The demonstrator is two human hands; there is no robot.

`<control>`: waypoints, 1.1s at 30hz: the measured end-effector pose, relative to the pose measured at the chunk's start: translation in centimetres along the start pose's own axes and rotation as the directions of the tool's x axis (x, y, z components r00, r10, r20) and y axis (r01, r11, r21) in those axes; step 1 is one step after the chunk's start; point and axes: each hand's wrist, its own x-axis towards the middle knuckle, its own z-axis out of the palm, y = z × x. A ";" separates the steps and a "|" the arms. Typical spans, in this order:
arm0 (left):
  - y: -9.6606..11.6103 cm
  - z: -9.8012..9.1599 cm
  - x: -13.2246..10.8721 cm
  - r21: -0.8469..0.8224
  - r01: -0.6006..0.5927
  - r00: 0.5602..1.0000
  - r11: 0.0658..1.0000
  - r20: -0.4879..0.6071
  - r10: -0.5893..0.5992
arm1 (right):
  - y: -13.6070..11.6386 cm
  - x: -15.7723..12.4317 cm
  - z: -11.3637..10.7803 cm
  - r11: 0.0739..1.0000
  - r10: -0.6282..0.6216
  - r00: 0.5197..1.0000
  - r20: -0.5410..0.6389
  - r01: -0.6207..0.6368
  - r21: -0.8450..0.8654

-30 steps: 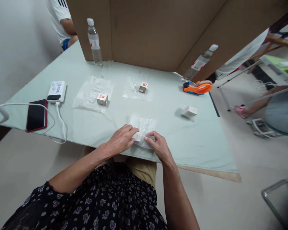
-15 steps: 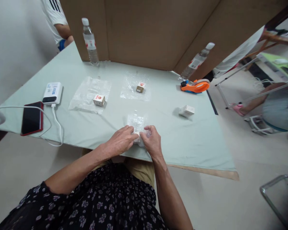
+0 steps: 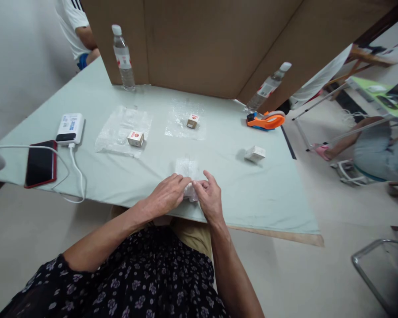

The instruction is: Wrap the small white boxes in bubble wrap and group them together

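Note:
Near the table's front edge lies a piece of bubble wrap (image 3: 186, 166), folded over a small box that is mostly covered. My left hand (image 3: 170, 191) presses its fingertips on the wrap from the left. On the other side my right hand (image 3: 209, 195) pinches the wrap with thumb and fingers, its index finger raised. Farther back, one small white-and-orange box (image 3: 135, 138) rests on a bubble wrap sheet (image 3: 114, 132), and another small box (image 3: 193, 121) sits on a second sheet (image 3: 175, 123). A wrapped small box (image 3: 256, 153) stands to the right.
An orange tape dispenser (image 3: 267, 120) lies at the right, by a leaning water bottle (image 3: 268, 87). Another bottle (image 3: 123, 59) stands at the cardboard screen (image 3: 192, 48). At left are a cabled power bank (image 3: 70, 128) and phone (image 3: 40, 163). Other people sit beyond the table.
The right side of the bubble wrap has been folded over the box, and my right index finger has lifted. The whole view has shifted slightly.

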 end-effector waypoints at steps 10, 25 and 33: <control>-0.9 2.1 -0.5 -0.188 0.002 0.982 0.982 -0.187 -0.038 | -0.5 -1.8 -0.6 0.960 -0.185 0.955 0.232 0.226 -0.163; -0.8 2.7 -0.5 -0.555 0.111 0.931 0.825 -0.231 -0.281 | -0.5 -2.6 1.0 0.539 -0.395 0.849 0.352 0.524 -0.659; 0.6 4.0 1.0 -0.529 0.235 0.835 0.816 -0.320 -0.448 | -1.5 -2.1 -0.6 0.591 -0.371 0.824 0.429 0.566 -0.575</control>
